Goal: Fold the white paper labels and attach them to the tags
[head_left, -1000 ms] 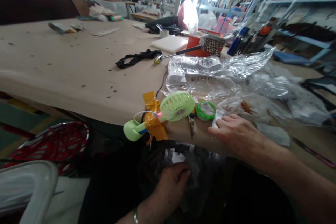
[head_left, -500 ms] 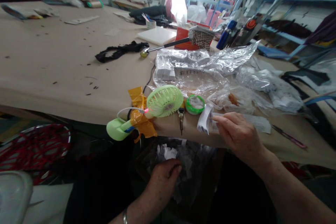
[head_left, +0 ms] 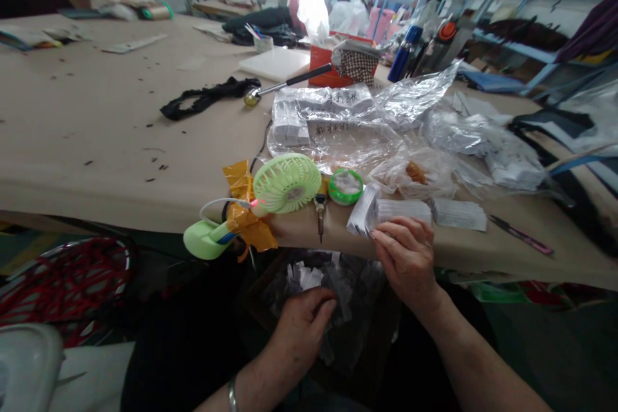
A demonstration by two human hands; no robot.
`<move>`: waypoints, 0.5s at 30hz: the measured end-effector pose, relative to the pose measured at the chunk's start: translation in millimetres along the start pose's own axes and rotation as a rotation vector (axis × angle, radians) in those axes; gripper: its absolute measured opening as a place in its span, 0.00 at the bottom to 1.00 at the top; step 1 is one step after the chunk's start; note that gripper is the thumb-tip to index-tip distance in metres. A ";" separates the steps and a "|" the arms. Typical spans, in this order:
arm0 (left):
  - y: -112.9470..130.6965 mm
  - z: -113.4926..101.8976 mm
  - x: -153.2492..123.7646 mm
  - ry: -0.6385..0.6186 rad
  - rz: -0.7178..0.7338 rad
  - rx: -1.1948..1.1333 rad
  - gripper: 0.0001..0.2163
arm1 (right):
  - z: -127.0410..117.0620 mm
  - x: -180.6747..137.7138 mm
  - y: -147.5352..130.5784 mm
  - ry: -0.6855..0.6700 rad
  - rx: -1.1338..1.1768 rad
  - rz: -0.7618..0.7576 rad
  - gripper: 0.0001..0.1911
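My right hand (head_left: pixel 408 256) rests at the table's front edge with its fingers curled onto a stack of small white paper labels (head_left: pixel 386 214). Its fingertips touch the stack's bent left end. A second flat stack of labels (head_left: pixel 458 214) lies just to the right. My left hand (head_left: pixel 302 328) is low in my lap, fingers curled over a clear plastic bag of white paper pieces (head_left: pixel 333 283). What lies under its fingers is hidden. A green handheld fan (head_left: pixel 284 185), taped to the table edge with yellow tape, stands left of my right hand.
A green-rimmed round tin (head_left: pixel 346 186) and a hanging key (head_left: pixel 319 215) sit by the fan. Clear plastic bags of labels (head_left: pixel 347 122) cover the table behind. A black fabric strip (head_left: pixel 203 96), a roller tool (head_left: pixel 284 85), and a red box (head_left: pixel 328 71) lie farther back. Shelving stands right.
My right hand pulled a stack of labels from among the bags toward the table's front edge and curled onto it. The view shifted right. My left hand barely moved.
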State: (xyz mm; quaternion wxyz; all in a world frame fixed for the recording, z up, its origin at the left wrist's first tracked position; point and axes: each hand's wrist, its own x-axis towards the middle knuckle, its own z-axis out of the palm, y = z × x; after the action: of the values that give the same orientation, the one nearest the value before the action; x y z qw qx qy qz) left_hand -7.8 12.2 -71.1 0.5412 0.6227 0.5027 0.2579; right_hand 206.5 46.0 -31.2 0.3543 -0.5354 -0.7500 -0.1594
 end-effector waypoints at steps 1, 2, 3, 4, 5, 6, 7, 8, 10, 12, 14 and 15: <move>3.4 0.4 0.7 -0.004 -0.001 -0.005 0.10 | -1.0 1.1 1.5 0.003 0.022 -0.005 0.07; 7.6 0.8 1.7 -0.008 -0.006 -0.014 0.10 | -1.9 1.8 2.8 0.004 0.044 -0.006 0.06; 12.4 1.1 3.0 -0.011 -0.015 -0.029 0.09 | -2.7 2.4 3.9 0.003 0.067 -0.005 0.06; 17.9 1.6 4.8 -0.014 -0.023 -0.050 0.09 | -3.4 2.8 4.8 0.004 0.090 -0.003 0.05; 23.8 2.3 6.9 -0.016 -0.030 -0.079 0.08 | -4.3 3.1 5.6 0.007 0.111 0.002 0.05; 29.9 3.4 9.3 -0.023 -0.038 -0.117 0.08 | -5.4 3.3 6.1 0.013 0.129 0.008 0.05; 36.3 5.0 11.9 -0.037 -0.053 -0.169 0.08 | -6.8 3.3 6.1 0.021 0.143 0.011 0.05; 42.7 6.9 14.3 -0.058 -0.082 -0.237 0.07 | -8.8 3.0 5.5 0.031 0.152 0.011 0.05; 55.4 11.6 18.7 -0.111 -0.182 -0.453 0.08 | -14.3 0.8 1.7 0.045 0.163 -0.002 0.05; 67.3 16.6 22.0 -0.172 -0.273 -0.733 0.13 | -21.1 -4.6 -6.4 0.036 0.181 -0.030 0.05; 77.2 20.9 24.6 -0.195 -0.319 -0.958 0.16 | -27.7 -13.4 -17.7 0.003 0.212 -0.056 0.05; 81.0 22.8 25.8 -0.182 -0.333 -1.021 0.16 | -30.6 -18.5 -23.5 -0.021 0.224 -0.066 0.05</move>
State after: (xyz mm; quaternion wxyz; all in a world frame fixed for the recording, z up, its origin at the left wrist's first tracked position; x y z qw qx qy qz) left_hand 49.4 33.5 -7.6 0.8497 0.2124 0.3564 0.3253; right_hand 199.2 5.5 -19.5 0.3985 -0.4693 -0.7839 -0.0806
